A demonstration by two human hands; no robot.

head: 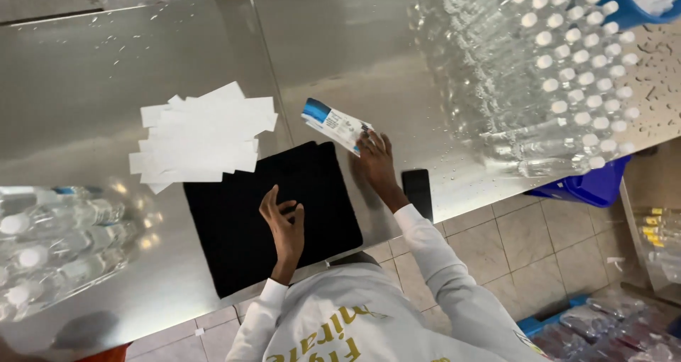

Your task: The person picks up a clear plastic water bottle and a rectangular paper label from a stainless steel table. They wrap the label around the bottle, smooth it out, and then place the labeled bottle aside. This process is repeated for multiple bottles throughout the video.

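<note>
Scene: a person in a white long-sleeved top works at a steel table [340, 42], seen from above by the head cam.
Right hand: the right hand [376, 165] rests on the table just right of the black mat [234, 227], fingertips pinching the near end of a blue-and-white label [333, 124].
Label: lies flat and tilted on bare steel, blue end pointing up-left, just above the mat's top right corner; held only at its lower right end.
Left hand: the left hand [284, 223] sits on the mat, fingers curled loosely inward w/ thumb apart; it holds nothing that can be seen.
Paper strips: a loose stack of white strips [202, 135] lies fanned out up-left of the mat, its lower edge overlapping the mat's top left corner; well apart from both hands.
Phone: a dark phone [417, 192] lies flat at the table edge, just right of the right wrist.
Bottles, right: a big cluster of clear capped bottles [553, 78] lies across the table's right end, near the label but not touching it.
Bottles, left: more clear bottles [57, 241] lie on their sides at the left, blurred.
Below: blue crate [589, 184] under the table's right end; tiled floor [525, 234].
In the way: nothing between hands and label; the steel surface is wet w/ droplets.
</note>
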